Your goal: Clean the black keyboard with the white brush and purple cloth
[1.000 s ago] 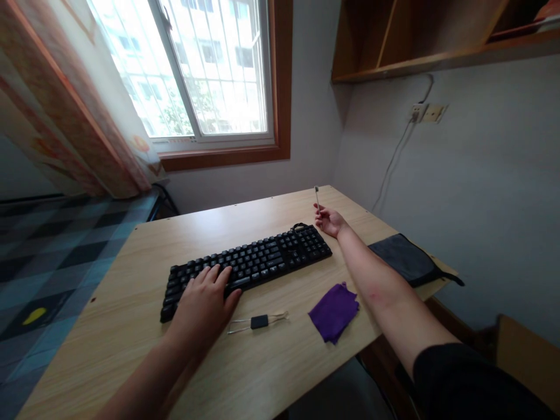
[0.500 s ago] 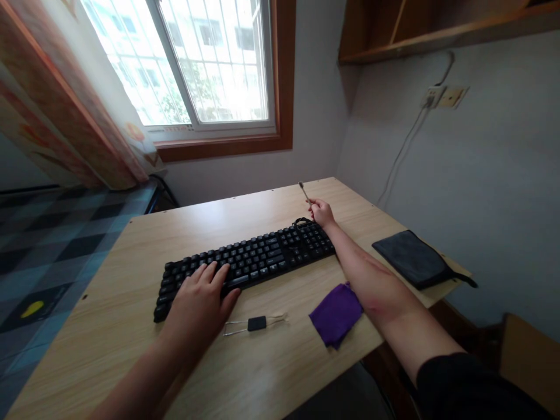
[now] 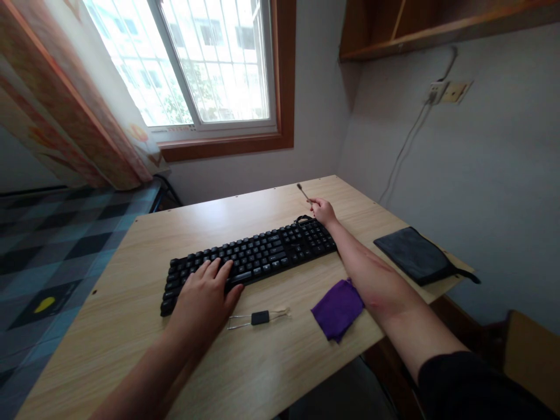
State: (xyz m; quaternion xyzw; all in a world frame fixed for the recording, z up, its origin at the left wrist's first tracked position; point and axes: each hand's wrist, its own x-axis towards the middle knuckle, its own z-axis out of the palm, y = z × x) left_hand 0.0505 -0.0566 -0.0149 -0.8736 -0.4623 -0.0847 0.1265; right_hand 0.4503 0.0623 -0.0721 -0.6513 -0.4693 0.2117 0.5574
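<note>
A black keyboard (image 3: 258,256) lies across the middle of a light wooden desk (image 3: 131,303). My left hand (image 3: 205,300) rests flat on the keyboard's left end, fingers stretched over the keys. At the keyboard's far right corner, my right hand (image 3: 324,211) pinches a thin stick-like tool (image 3: 303,191) whose dark tip points up and to the left. A wire keycap puller (image 3: 258,318) with a black grip lies on the desk just in front of the keyboard. A purple cloth (image 3: 338,308) sits beside my right forearm.
A dark grey pouch (image 3: 415,255) lies at the desk's right edge near the wall. A cable (image 3: 405,151) hangs from a wall socket. Behind the desk are a window and a patterned curtain (image 3: 65,105); a wooden shelf (image 3: 437,26) is overhead. Tiled floor spreads to the left.
My right hand has tilted the thin tool from upright to leaning left. The view has shifted slightly. My left hand stays on the keyboard.
</note>
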